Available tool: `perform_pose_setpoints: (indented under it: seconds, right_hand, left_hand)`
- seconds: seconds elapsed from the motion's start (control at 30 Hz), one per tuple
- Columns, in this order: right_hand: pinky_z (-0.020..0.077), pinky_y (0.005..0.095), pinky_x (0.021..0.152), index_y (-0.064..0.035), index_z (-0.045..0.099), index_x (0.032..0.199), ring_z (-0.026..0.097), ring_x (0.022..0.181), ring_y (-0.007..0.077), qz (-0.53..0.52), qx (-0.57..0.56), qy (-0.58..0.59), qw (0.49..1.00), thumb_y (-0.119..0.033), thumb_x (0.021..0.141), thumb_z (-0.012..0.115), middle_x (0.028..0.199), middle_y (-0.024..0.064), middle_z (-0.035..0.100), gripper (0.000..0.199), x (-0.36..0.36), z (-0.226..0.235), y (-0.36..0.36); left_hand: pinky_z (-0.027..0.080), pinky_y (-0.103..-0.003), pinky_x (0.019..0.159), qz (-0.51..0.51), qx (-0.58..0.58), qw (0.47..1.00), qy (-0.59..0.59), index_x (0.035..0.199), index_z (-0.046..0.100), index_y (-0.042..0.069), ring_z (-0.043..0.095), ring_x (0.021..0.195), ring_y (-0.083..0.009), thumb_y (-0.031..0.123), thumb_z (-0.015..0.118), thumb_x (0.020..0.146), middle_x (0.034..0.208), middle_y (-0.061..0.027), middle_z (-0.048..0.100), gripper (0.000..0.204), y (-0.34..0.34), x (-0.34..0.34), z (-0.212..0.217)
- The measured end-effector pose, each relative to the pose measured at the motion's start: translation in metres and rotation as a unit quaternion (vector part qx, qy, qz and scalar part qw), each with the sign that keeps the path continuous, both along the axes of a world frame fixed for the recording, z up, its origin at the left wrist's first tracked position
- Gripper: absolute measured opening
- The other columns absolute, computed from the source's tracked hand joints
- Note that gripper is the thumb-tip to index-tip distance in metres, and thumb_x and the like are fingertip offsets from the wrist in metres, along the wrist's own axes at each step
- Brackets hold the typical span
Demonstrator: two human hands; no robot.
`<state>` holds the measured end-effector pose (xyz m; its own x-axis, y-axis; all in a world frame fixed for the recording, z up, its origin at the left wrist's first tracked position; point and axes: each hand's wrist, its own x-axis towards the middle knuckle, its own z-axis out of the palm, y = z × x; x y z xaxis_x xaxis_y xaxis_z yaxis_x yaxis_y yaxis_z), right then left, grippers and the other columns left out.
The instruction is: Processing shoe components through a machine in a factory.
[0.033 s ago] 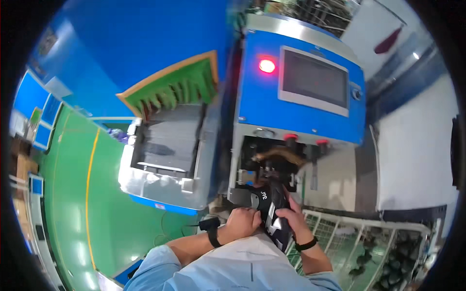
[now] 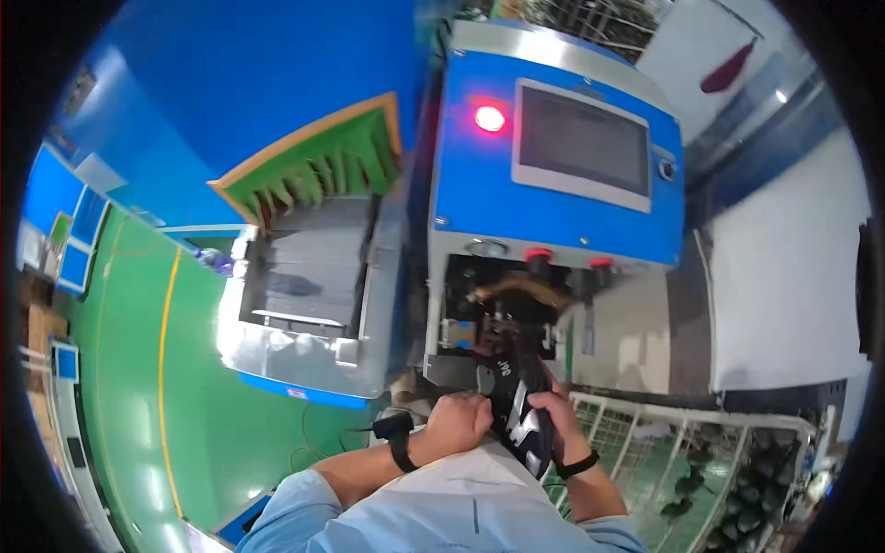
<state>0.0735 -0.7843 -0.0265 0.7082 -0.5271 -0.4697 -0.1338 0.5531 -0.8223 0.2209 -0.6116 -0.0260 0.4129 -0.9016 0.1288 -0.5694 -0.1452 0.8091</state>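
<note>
A black shoe [image 2: 518,417] with white markings is held upright in front of my chest, its far end pointing at the dark opening [image 2: 479,309] of a blue machine [image 2: 479,198]. My left hand [image 2: 458,420] grips the shoe's left side with closed fingers, a black band on that wrist. My right hand [image 2: 559,417] wraps around its right side, also with a dark wristband. A tan curved part [image 2: 518,288] sits in the opening just beyond the shoe.
The machine has a grey screen [image 2: 581,147], a lit red lamp [image 2: 489,118] and two red knobs. To its left runs a grey conveyor [image 2: 309,267] under a green strip curtain [image 2: 323,170]. A white wire cage [image 2: 701,461] holding dark shoes stands at the right. Green floor [image 2: 138,387] lies left.
</note>
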Motion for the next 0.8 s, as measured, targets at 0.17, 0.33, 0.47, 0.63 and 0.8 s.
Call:
perform_pose_setpoints:
  seconds: [0.17,0.33,0.47,0.63,0.8]
  right_hand:
    - [0.0553,0.0379,0.094,-0.001,0.052,0.138,0.067,0.105,0.0278,-0.185,0.193,-0.139,0.954,-0.014,0.077,0.064,0.121,0.014,0.066,0.064,-0.041,0.006,-0.006]
    - [0.0499,0.0313,0.095,-0.0072,0.038,0.156,0.065,0.106,0.0229,-0.019,-0.337,0.096,0.936,-0.014,0.075,0.069,0.121,0.0118,0.065,0.086,0.003,0.033,-0.034]
    - [0.0525,0.0364,0.093,-0.0136,0.035,0.158,0.066,0.107,0.0262,0.029,-0.44,0.163,0.882,-0.02,0.076,0.073,0.121,0.0151,0.065,0.091,0.039,0.029,-0.046]
    - [0.0551,0.0517,0.087,-0.024,0.024,0.161,0.063,0.107,0.0499,0.145,-0.528,0.379,0.746,-0.036,0.081,0.074,0.133,0.0366,0.051,0.094,0.095,0.017,-0.03]
    - [0.0521,0.0578,0.091,-0.0123,0.028,0.156,0.053,0.12,0.0581,0.126,-0.551,0.421,0.71,-0.041,0.086,0.069,0.14,0.0454,0.037,0.086,0.117,-0.01,-0.034]
  left_hand:
    - [0.051,-0.049,0.069,0.09,0.073,0.965,0.236,0.085,0.06,-0.002,0.064,0.076,-0.0449,0.028,0.048,0.102,0.079,-0.0225,0.067,0.036,-0.022,0.009,0.017]
    - [0.052,-0.049,0.072,-0.011,0.187,0.941,0.281,0.097,0.067,-0.001,0.067,0.082,-0.0442,0.032,0.051,0.101,0.084,-0.0231,0.069,0.037,-0.002,0.018,-0.015]
    - [0.052,-0.049,0.073,0.012,0.204,0.957,0.206,0.099,0.068,0.0,0.067,0.083,-0.0432,0.033,0.054,0.099,0.087,-0.0243,0.069,0.036,0.002,0.034,-0.033]
    - [0.053,-0.046,0.072,0.046,0.193,0.945,0.261,0.099,0.068,-0.002,0.07,0.082,-0.0382,0.032,0.055,0.099,0.086,-0.0222,0.071,0.036,0.026,0.057,-0.068]
    - [0.055,-0.041,0.073,0.268,0.181,0.581,0.747,0.09,0.064,0.005,0.068,0.077,-0.0278,0.028,0.055,0.1,0.082,-0.0096,0.068,0.026,0.042,0.088,-0.098]
